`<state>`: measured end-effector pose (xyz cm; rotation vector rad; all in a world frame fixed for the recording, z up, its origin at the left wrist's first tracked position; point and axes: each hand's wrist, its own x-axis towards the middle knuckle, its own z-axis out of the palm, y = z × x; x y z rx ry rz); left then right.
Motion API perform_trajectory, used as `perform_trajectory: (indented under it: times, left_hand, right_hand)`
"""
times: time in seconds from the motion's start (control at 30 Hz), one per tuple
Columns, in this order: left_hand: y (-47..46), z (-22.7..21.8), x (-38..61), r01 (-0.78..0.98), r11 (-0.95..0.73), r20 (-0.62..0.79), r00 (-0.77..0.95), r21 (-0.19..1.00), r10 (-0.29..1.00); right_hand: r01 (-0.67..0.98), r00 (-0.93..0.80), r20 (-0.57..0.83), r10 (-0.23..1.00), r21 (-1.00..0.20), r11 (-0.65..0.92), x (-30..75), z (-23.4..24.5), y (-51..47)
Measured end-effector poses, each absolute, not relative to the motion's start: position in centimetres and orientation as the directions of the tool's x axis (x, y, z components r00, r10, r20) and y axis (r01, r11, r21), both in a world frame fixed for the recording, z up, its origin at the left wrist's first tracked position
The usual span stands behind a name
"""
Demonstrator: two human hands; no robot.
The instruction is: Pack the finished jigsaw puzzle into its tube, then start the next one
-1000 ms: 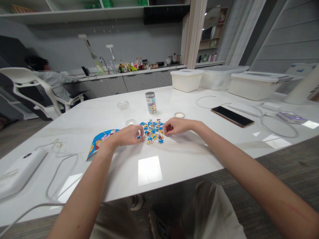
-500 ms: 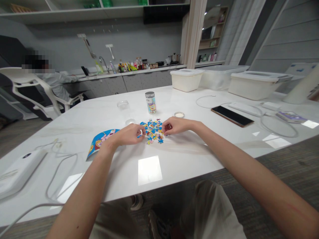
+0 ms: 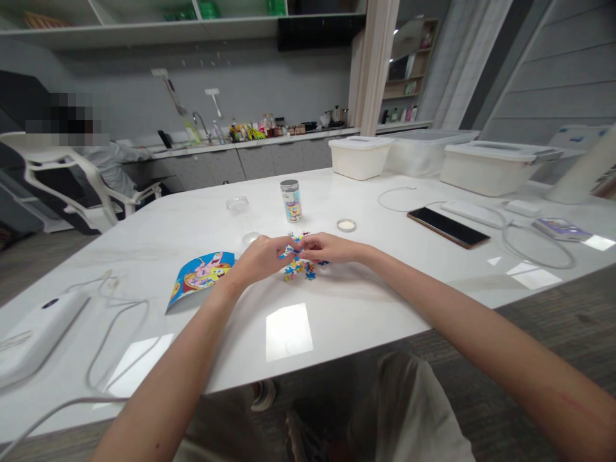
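Observation:
Over a pile of small jigsaw puzzle pieces (image 3: 291, 273), blue, yellow and pink, my two hands have their fingertips close together. Bent and closed, the fingers of my left hand (image 3: 269, 256) are at the pile's left side. My right hand (image 3: 328, 247) pinches from the right, its thumb and forefinger almost meeting the left fingertips. What either hand holds is too small and covered to make out. Behind the pile stands a cartoon-printed can (image 3: 291, 204) with a silver lid. A curved cartoon picture sheet (image 3: 199, 276) lies left of my left hand.
Behind the pile are a clear plastic jar (image 3: 238, 215) and a round lid (image 3: 346, 225). To the right lie a phone (image 3: 447, 226), cables and white storage boxes (image 3: 360, 157). A white device (image 3: 43, 333) with cables sits at left. A person (image 3: 103, 167) sits beyond the table.
Both hands have moved inward over the puzzle pieces, so their fingertips are now nearly together. More of the picture sheet and the round lid shows.

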<state>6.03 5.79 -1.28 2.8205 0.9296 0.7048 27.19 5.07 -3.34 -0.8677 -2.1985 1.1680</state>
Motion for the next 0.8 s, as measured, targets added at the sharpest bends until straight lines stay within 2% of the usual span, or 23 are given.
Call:
perform_trajectory:
  times: [0.3, 0.8]
  left_hand:
    - [5.88, -1.30, 5.72, 0.560, -0.805, 0.400, 0.703, 0.199, 0.588]
    - [5.18, -0.97, 5.85, 0.515, -0.833, 0.409, 0.728, 0.203, 0.550]
  right_hand:
    - [0.274, -0.619, 0.132, 0.774, -0.888, 0.370, 27.14, -2.74, 4.97]
    - [0.304, -0.641, 0.134, 0.755, -0.859, 0.411, 27.25, -3.20, 5.37]
